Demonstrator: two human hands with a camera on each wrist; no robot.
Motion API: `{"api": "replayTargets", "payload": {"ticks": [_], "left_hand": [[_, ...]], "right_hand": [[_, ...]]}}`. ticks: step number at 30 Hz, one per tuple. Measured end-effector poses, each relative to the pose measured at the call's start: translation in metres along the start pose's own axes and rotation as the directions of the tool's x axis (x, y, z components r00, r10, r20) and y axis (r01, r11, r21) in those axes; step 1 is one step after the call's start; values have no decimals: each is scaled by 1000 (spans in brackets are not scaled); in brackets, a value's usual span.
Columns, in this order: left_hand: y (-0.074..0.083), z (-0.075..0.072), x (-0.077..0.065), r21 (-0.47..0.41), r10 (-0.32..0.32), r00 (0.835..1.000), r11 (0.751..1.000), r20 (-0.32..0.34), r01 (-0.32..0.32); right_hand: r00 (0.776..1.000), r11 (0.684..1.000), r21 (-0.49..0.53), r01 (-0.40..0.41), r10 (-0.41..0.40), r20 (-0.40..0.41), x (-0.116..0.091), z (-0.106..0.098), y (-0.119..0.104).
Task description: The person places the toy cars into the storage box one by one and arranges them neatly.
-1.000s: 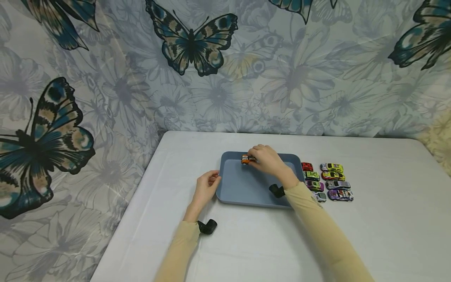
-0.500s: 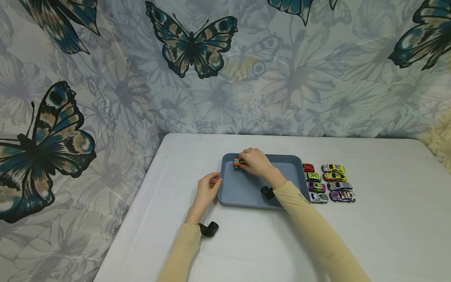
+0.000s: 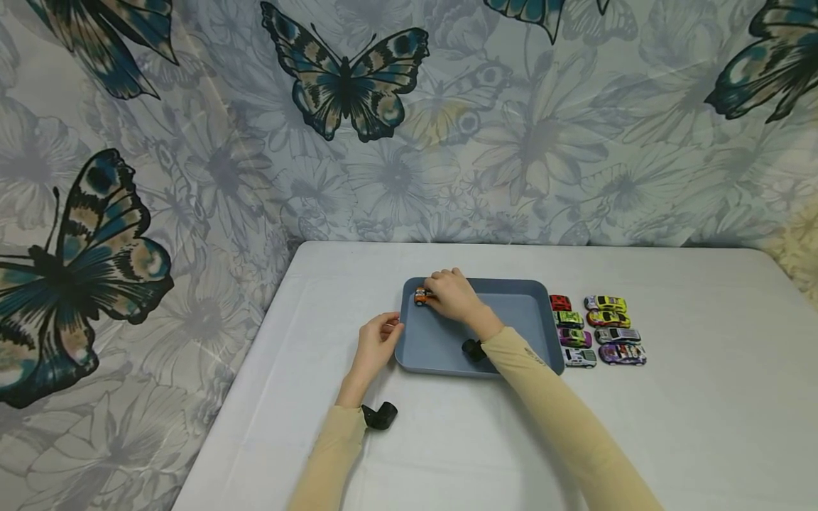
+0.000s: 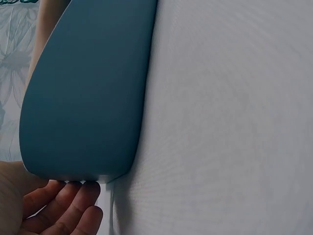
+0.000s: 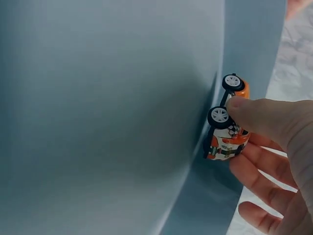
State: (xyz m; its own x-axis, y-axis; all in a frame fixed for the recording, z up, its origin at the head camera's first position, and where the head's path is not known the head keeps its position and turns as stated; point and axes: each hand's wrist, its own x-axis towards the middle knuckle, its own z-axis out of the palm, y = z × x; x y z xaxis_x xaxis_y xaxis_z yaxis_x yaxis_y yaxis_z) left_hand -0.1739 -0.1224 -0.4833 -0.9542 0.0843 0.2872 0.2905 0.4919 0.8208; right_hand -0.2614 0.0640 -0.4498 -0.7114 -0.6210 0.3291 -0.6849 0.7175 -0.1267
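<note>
1. Right hand [image 3: 452, 294], head view: pinches an orange toy car [image 3: 420, 297] over the tray [image 3: 511, 337], near its left end. Left hand [image 3: 373, 344] touches the tray's left edge; 8 other cars [image 3: 613, 319] stand right of it on the table [image 3: 703, 397].
2. Left wrist view: loosely bent fingers [image 4: 88, 195] meet the tray's outer wall.
3. Right wrist view: thumb [image 5: 240, 108] and fingers grip the car, beside the inner wall.

Dressed in long, close-fitting pale-yellow sleeves [image 3: 329, 458], with a small dark marking [image 3: 535, 356] on the right one and a stubby, rounded black camera [image 3: 382, 416] at the end of each.
</note>
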Motion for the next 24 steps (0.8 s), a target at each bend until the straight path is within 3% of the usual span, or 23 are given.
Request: {"api": "replayTargets", "payload": {"ticks": [24], "left_hand": [[0, 1, 0, -12, -4, 1000, 1000, 3, 4]], "right_hand": [[1000, 999, -31, -21, 21, 3, 4, 8, -6]]}}
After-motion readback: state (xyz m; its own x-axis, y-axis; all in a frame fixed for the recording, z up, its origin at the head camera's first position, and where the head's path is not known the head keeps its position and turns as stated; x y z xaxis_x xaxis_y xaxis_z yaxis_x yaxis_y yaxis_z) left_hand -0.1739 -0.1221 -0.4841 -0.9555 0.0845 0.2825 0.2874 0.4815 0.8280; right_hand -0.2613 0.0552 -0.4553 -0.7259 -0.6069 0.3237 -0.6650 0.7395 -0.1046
